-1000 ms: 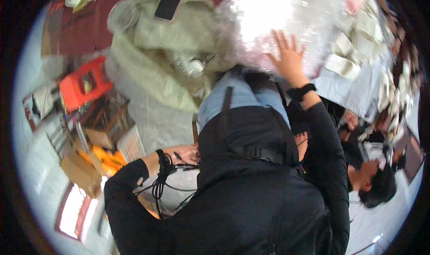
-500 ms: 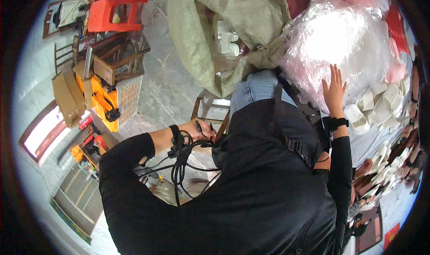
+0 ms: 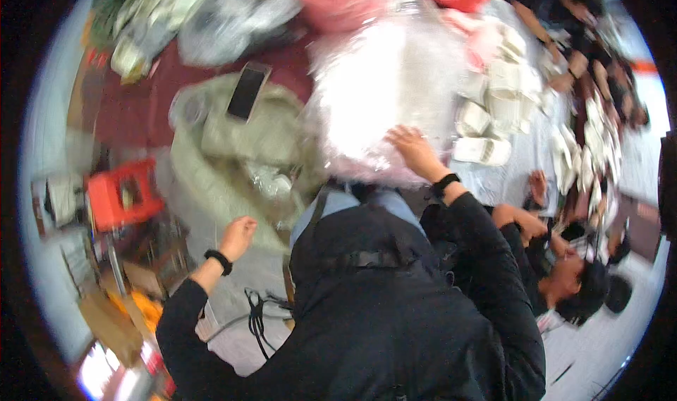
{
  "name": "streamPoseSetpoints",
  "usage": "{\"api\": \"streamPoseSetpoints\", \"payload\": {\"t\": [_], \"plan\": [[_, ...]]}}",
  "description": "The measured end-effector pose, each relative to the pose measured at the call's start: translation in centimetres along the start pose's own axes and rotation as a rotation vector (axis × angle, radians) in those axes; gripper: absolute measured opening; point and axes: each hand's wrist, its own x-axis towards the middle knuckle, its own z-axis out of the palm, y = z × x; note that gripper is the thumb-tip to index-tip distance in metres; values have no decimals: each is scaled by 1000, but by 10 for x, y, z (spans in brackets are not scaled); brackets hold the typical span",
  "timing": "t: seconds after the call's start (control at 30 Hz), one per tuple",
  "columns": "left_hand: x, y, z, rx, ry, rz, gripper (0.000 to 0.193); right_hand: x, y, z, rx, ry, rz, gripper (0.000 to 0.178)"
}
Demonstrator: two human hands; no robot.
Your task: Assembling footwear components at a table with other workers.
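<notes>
— Looking left first: what's your left hand (image 3: 238, 233) doing?
— It's clenched, holding nothing, raised above the grey sack (image 3: 226, 161) beside the red stool (image 3: 121, 193).
— And the right hand (image 3: 412, 147)?
— Fingers spread flat, pressing on the clear plastic bag (image 3: 381, 98), white packets (image 3: 486, 130) just beside it.

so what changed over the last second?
Left hand let go of the black cables it held near the lap and rose, now a loose empty fist in the air. Right hand stayed flat on the clear plastic bag. Red stool and pale green sack did not move themselves.
</notes>
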Motion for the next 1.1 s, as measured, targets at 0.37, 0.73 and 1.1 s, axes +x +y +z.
{"api": "streamPoseSetpoints", "payload": {"t": [0.37, 0.73, 1.1], "plan": [[169, 378, 4, -558, 17, 932, 17, -18, 9, -65, 64, -6, 229, 53], [182, 500, 19, -1306, -268, 646, 20, -8, -1, -138, 1927, 296, 66, 40], [228, 510, 4, 508, 754, 1445, 24, 8, -23, -166, 1655, 263, 267, 50]]}}
